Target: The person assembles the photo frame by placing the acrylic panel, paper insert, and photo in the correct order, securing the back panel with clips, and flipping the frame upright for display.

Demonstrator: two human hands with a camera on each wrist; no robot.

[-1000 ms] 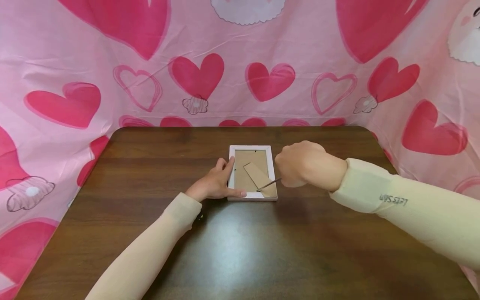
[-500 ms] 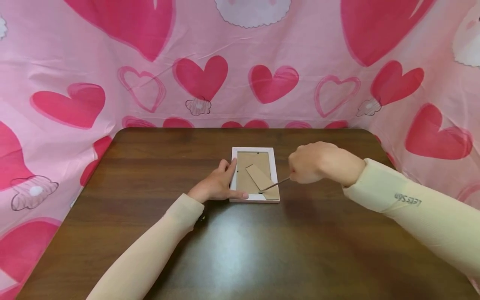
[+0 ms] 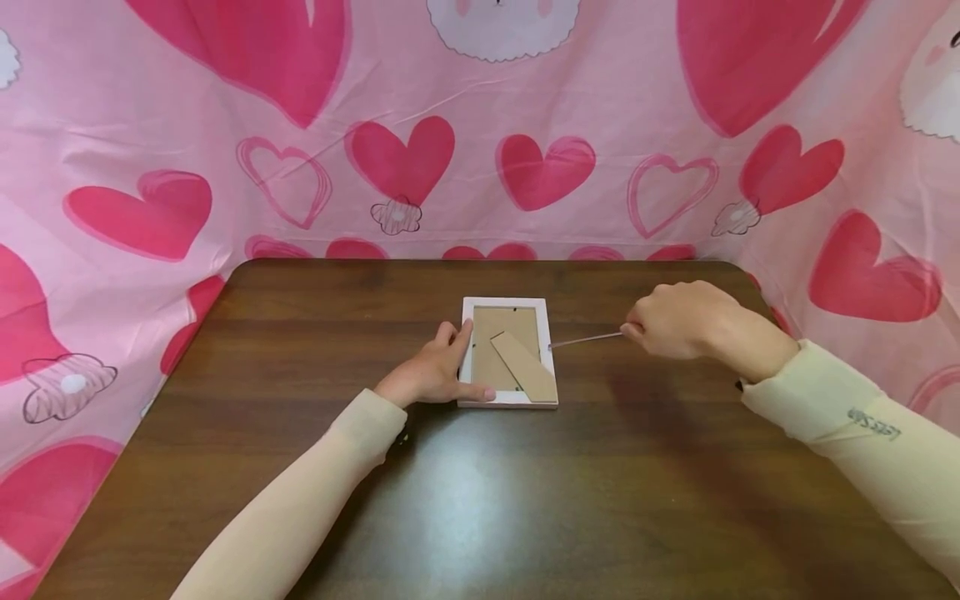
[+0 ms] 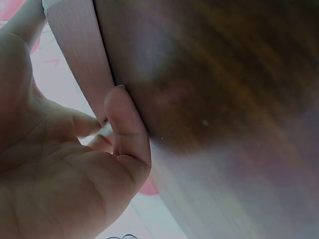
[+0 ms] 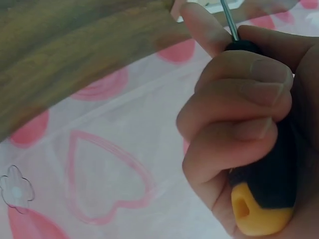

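A white picture frame lies face down on the table, its brown backing board and slanted easel stand showing. My left hand holds its lower left corner, thumb along the bottom edge and fingers at the left side. In my right hand is a screwdriver with a black and yellow handle, fingers curled round it. Its thin shaft points left, and the tip is right at the frame's right edge. Small dark tabs sit along the backing's edges.
The dark brown wooden table extends round the frame on every side. A pink cloth with red hearts hangs behind the table and along both sides.
My right hand has moved right, and the screwdriver tip has gone from the bottom tab up to the frame's right edge. My left hand keeps its place on the frame.
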